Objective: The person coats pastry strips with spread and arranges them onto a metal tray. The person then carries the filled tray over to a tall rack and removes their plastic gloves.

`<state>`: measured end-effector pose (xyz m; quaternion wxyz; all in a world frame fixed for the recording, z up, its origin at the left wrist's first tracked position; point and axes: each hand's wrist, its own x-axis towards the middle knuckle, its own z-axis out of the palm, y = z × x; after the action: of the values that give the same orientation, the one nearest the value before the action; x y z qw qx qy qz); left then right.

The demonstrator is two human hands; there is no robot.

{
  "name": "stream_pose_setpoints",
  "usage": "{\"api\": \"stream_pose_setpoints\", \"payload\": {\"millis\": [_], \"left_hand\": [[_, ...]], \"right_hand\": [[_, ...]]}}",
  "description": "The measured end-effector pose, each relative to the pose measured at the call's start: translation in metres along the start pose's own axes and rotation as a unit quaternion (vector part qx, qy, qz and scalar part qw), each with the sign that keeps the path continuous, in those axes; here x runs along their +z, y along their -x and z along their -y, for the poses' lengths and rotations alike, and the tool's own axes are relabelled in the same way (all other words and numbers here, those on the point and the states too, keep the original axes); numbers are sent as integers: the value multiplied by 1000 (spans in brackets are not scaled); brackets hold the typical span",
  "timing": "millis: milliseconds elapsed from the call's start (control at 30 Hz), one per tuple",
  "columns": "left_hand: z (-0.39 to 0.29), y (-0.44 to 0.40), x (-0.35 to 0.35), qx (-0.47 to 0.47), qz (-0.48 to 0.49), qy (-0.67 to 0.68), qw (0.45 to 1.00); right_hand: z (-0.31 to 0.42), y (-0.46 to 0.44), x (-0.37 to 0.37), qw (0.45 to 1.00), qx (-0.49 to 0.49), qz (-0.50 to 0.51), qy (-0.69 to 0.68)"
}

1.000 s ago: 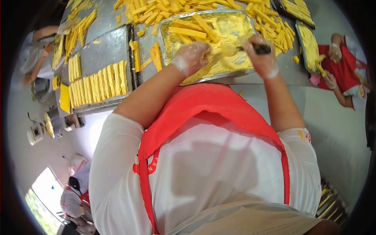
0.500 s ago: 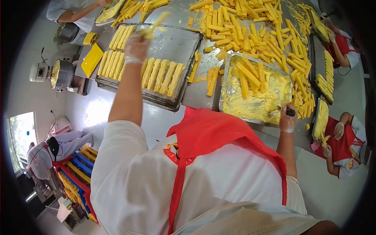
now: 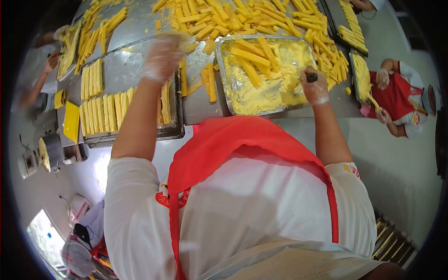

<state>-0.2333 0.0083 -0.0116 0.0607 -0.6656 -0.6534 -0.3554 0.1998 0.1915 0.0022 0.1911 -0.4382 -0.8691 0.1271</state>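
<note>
My left hand (image 3: 163,57), in a clear glove and smeared by motion, is above the right part of the dark baking tray (image 3: 135,63). A yellowish blur lies at its fingers; whether they grip anything is unclear. Coated yellow sticks (image 3: 92,79) stand in two rows on that tray, partly behind my left forearm. My right hand (image 3: 315,86), also gloved, is closed around a tool's black handle (image 3: 311,77) at the right side of a metal pan (image 3: 225,88). Pale yellow cream (image 3: 284,86) coats this pan, and several plain sticks (image 3: 252,58) lie in it.
Behind the pan spreads a large pile of yellow sticks (image 3: 219,18). At the right, a co-worker in a red apron (image 3: 389,91) works at a cream-filled pan (image 3: 360,74). Another person's arm (image 3: 39,84) is at the left. A yellow sheet (image 3: 71,121) lies near the tray's left side.
My left hand went from the cream pan to the baking tray with a yellow stick, and is now further right over that tray. My right hand stays on the black handle. The view has swung.
</note>
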Motion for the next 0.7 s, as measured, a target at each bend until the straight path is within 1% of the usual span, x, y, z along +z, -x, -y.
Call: {"api": "stream_pose_setpoints", "payload": {"millis": [67, 133, 167, 233, 267, 300, 367, 400, 433, 467, 500, 567, 600, 633, 700], "left_hand": [[-78, -42, 23, 22, 167, -4, 986], [-101, -53, 63, 58, 251, -77, 963], [-105, -56, 74, 62, 252, -75, 963], [-115, -67, 89, -78, 347, -137, 925], [-105, -68, 93, -25, 373, -139, 917], [-104, -66, 88, -18, 375, -139, 916], [-114, -57, 72, 0, 262, -11, 965], [-120, -57, 68, 8, 266, -13, 964], [-126, -57, 65, -3, 233, 4, 972], [-133, -56, 62, -15, 199, 21, 980], [-141, -55, 62, -11, 203, 17, 979], [-160, -51, 63, -106, 187, 56, 975], [-170, -47, 65, -107, 182, 86, 974], [-174, -43, 72, -108, 183, 84, 974], [-183, -30, 88, -93, 179, 132, 970]], "right_hand": [[9, -3, -3, 998, -15, 27, 55], [11, -4, -6, 999, -2, 30, 45], [11, -4, -9, 999, 6, 37, 34], [22, -5, -20, 998, 7, 48, 36], [37, -2, -28, 998, -18, 57, 5], [48, 3, -31, 997, -40, 65, -26], [57, 13, -25, 975, -86, 97, -179], [56, 14, -20, 968, -146, 132, -158], [52, 14, -14, 963, -148, 171, -146], [32, 13, -2, 960, -133, 140, -201], [8, 10, 8, 954, -117, 109, -255], [-22, -7, -13, 973, -9, 112, -200], [-40, -13, -15, 985, -34, 70, -151], [-38, -16, -28, 985, -35, 70, -154], [-36, -25, -58, 981, -124, 4, -152]]}}
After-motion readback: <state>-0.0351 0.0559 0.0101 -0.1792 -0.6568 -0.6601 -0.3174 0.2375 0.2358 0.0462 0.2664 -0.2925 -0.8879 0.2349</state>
